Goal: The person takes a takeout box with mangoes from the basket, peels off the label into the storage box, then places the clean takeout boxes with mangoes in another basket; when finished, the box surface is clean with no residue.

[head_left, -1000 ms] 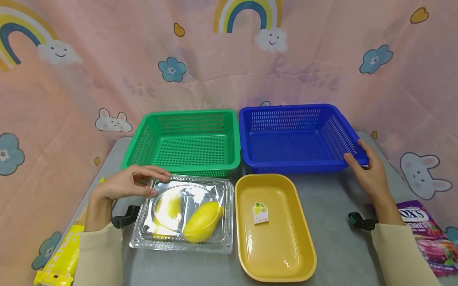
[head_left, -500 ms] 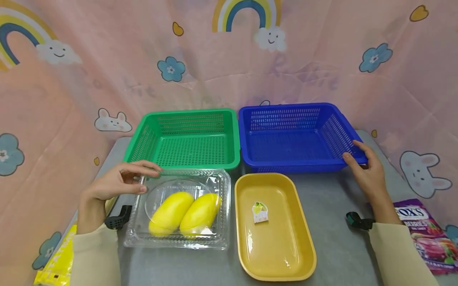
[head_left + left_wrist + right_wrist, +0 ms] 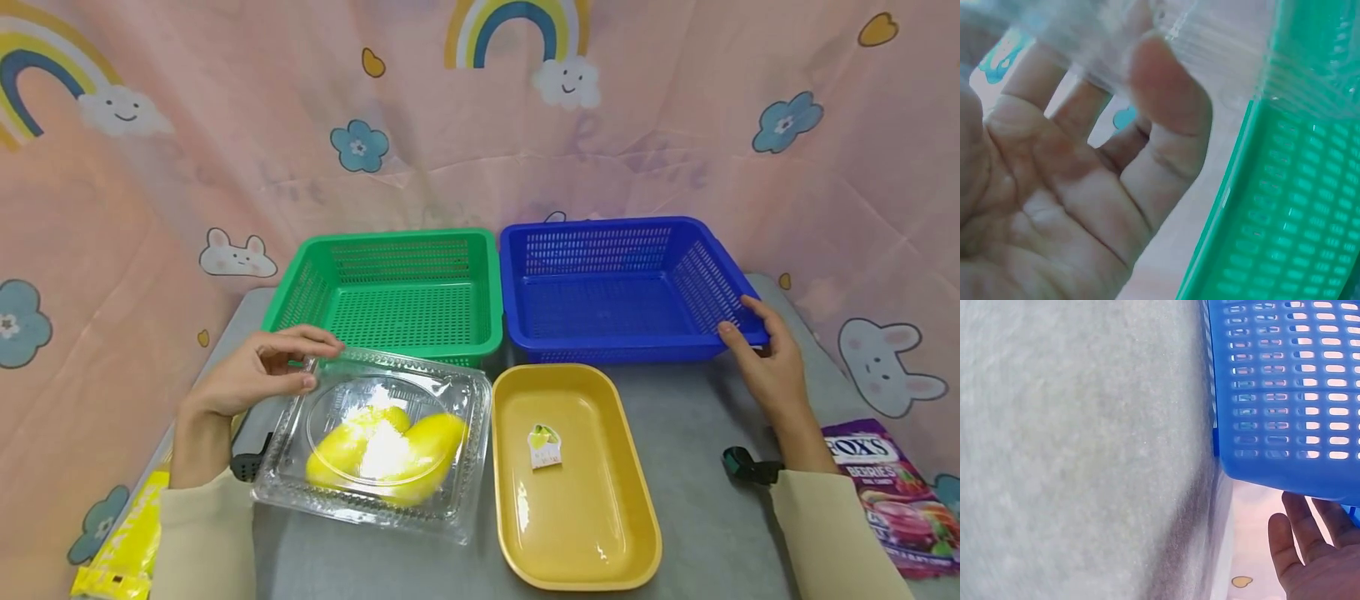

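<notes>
My left hand (image 3: 258,371) pinches the far left corner of a clear plastic clamshell container (image 3: 468,475), thumb on one side and fingers on the other. Through the glare on its lid show two yellow mangoes (image 3: 431,454) lying side by side. The container sits a little askew, with its far edge overlapping the front of the green basket (image 3: 405,354) in the head view. At the blue basket's (image 3: 600,346) front right corner rests my right hand (image 3: 776,371). Thumb and fingers there are spread and fairly straight, the fingertips right at the rim in the right wrist view.
A yellow tray (image 3: 637,533) with a small fruit label (image 3: 544,446) stands just right of the container. A purple candy bag (image 3: 888,500) lies at the right edge. Partly behind the left sleeve is a yellow packet (image 3: 123,542). A printed curtain (image 3: 465,150) closes off the back.
The container first moved away and slightly left, then turned clockwise and shifted back right with my left hand. The mangoes inside have shifted. My right hand has stayed at the blue basket.
</notes>
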The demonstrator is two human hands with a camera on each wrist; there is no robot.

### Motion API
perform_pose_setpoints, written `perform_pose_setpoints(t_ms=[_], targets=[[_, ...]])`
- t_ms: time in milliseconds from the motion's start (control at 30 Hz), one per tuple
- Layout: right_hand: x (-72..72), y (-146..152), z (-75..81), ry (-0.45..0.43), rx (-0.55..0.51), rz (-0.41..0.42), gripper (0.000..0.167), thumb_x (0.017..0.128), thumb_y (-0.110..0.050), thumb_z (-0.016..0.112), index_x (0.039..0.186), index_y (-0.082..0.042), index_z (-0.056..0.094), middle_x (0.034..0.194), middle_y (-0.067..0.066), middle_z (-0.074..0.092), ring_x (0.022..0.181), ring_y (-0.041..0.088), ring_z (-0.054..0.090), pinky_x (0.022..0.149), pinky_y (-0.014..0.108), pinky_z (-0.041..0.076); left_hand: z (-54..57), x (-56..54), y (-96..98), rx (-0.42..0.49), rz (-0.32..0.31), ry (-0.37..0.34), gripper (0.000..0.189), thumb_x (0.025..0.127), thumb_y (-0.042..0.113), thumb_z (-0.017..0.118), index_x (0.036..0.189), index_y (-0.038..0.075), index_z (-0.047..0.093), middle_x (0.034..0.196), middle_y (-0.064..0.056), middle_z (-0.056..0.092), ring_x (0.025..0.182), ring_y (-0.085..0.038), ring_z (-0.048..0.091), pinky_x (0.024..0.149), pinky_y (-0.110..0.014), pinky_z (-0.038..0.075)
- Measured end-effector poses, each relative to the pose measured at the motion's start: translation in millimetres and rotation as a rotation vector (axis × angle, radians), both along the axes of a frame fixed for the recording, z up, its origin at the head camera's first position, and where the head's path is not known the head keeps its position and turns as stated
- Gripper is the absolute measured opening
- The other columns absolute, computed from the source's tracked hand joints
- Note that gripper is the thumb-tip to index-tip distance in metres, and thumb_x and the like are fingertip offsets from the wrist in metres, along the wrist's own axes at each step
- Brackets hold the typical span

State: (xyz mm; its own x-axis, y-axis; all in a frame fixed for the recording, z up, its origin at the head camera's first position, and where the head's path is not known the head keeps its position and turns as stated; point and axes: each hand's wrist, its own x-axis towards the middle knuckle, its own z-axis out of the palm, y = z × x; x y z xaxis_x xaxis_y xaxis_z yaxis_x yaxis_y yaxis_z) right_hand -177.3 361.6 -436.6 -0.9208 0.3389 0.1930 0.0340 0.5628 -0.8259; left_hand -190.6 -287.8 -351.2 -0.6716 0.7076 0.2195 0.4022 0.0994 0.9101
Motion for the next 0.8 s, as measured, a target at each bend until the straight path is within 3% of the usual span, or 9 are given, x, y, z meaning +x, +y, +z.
perform_pose_setpoints(t_ms=[100, 300, 467, 633, 800], targets=[[-0.5, 0, -0.3, 0.009, 0.000, 0.002, 0.062, 0.104, -0.040, 0.055, 0.160, -0.028, 0.033, 0.168, 0.013, 0.029, 0.138, 0.028, 0.042, 0.085, 0.007, 0.036, -0.1, 0.6, 3.3, 0.038, 0.038, -0.006, 0.045, 0.090, -0.020, 0.056, 0.131, -0.003, 0.066, 0.137, 0.003, 0.060, 0.071, -0.014, 0.051, 0.059, -0.028, 0.048], [-0.8, 0, -1.0, 0.029, 0.002, 0.005, 0.061, 0.103, -0.039, 0.056, 0.159, -0.025, 0.036, 0.166, 0.014, 0.032, 0.128, 0.006, 0.044, 0.081, 0.005, 0.034, 0.8, 1.7, 14.1, 0.064, 0.126, -0.022, 0.042, 0.092, -0.016, 0.058, 0.130, 0.000, 0.067, 0.136, 0.003, 0.061, 0.075, -0.011, 0.057, 0.065, -0.022, 0.053], [-0.3, 0, -1.7, 0.020, 0.000, 0.013, 0.061, 0.104, -0.039, 0.055, 0.160, -0.026, 0.035, 0.167, 0.015, 0.030, 0.129, 0.011, 0.044, 0.081, 0.007, 0.034, 1.5, 0.8, 20.3, 0.099, 0.129, 0.001, 0.041, 0.092, -0.016, 0.058, 0.130, -0.005, 0.065, 0.136, 0.003, 0.060, 0.090, -0.012, 0.060, 0.070, -0.021, 0.056], [-0.4, 1, -1.9, 0.015, -0.008, 0.017, 0.061, 0.104, -0.039, 0.054, 0.160, -0.026, 0.034, 0.167, 0.015, 0.029, 0.131, 0.014, 0.044, 0.081, 0.007, 0.034, 3.5, -0.8, 25.0, 0.123, 0.196, 0.048, 0.039, 0.091, -0.016, 0.059, 0.128, -0.007, 0.065, 0.134, 0.005, 0.061, 0.117, -0.014, 0.057, 0.075, -0.019, 0.055], [-0.1, 1, -1.8, 0.015, -0.014, 0.013, 0.061, 0.104, -0.039, 0.054, 0.160, -0.025, 0.034, 0.167, 0.015, 0.030, 0.132, 0.014, 0.044, 0.082, 0.006, 0.034, 7.0, -6.2, 33.5, 0.163, 0.247, 0.080, 0.037, 0.091, -0.015, 0.060, 0.126, -0.007, 0.066, 0.132, 0.003, 0.061, 0.105, -0.016, 0.061, 0.071, -0.019, 0.056]])
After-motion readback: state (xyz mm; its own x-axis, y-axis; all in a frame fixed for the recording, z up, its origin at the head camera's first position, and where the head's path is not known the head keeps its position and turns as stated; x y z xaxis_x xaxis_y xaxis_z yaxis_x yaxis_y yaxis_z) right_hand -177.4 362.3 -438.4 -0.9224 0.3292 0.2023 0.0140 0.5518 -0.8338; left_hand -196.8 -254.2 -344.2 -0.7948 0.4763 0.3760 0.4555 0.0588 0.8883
